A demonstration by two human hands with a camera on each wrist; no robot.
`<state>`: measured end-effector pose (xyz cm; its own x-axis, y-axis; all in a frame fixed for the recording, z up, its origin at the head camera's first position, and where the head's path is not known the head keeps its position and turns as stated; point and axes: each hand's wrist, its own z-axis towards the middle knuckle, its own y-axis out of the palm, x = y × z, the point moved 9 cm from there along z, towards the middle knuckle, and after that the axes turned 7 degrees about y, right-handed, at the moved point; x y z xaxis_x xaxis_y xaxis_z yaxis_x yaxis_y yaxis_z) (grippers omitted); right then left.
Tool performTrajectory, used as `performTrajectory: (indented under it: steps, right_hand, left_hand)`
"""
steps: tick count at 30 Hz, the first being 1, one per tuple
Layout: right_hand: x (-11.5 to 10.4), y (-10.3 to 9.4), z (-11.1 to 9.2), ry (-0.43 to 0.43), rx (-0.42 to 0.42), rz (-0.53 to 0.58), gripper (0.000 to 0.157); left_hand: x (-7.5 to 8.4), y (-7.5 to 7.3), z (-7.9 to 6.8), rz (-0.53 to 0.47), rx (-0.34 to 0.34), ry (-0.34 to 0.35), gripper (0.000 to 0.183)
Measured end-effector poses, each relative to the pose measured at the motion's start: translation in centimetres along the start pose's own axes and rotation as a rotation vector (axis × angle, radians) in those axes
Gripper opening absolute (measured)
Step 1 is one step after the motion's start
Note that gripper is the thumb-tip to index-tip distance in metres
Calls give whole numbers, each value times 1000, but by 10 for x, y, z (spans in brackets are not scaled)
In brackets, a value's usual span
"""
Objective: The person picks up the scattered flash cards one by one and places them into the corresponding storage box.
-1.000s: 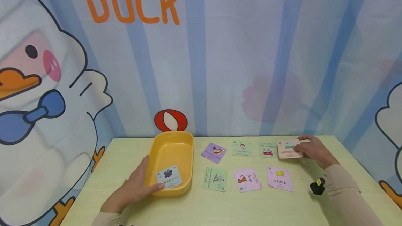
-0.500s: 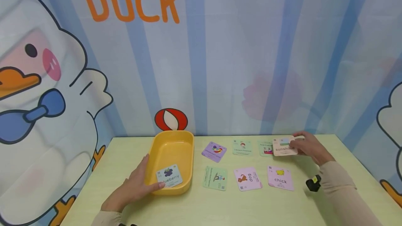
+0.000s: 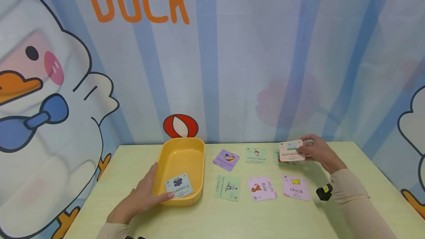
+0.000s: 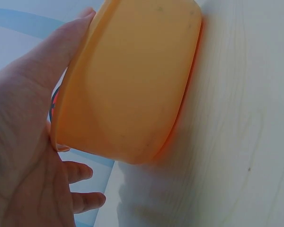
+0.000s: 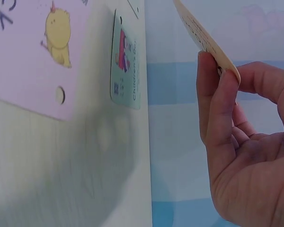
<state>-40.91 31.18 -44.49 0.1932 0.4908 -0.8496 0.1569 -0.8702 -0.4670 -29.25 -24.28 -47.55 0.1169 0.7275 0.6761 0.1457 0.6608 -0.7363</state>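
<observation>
Between thumb and fingers my right hand (image 3: 322,153) pinches the pale peach "sunshine" card (image 3: 289,151) by its right edge, raised above the table. In the right wrist view that card (image 5: 210,45) is seen nearly edge-on. Beneath it, the green "Children's Day" card (image 5: 125,66) is partly covered in the head view. My left hand (image 3: 141,196) grips the near-left corner of a yellow tray (image 3: 201,165), thumb over the front rim and fingers along the left side. A light blue "blueberry" card (image 3: 180,185) leans inside the tray's near end.
On the table lie a purple card (image 3: 226,160), green "Lantern Festival" card (image 3: 256,155), another green card (image 3: 227,188), pink "dog" card (image 3: 262,189) and pink "chick" card (image 3: 296,187). A striped duck curtain (image 3: 232,65) hangs behind the table's far edge.
My right hand has lifted the "sunshine" card slightly and carried it left, over the "Children's Day" card. My left hand and the tray have stayed put.
</observation>
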Motion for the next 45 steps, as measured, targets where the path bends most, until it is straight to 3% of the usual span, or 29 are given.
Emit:
performTrajectory:
  steps: [18,36,45]
  right_hand:
    - [-27,30,-6,-28,-20,44,64]
    - [-59,59,-14,-127,-57,87,62]
    - [-68,72,-19,-131,-71,113,61]
  left_hand:
    - [-4,2,-1,-4,-6,-22,129]
    - [4,-1,-1,-9,8,13,126]
    - [0,0,0,6,8,7,127]
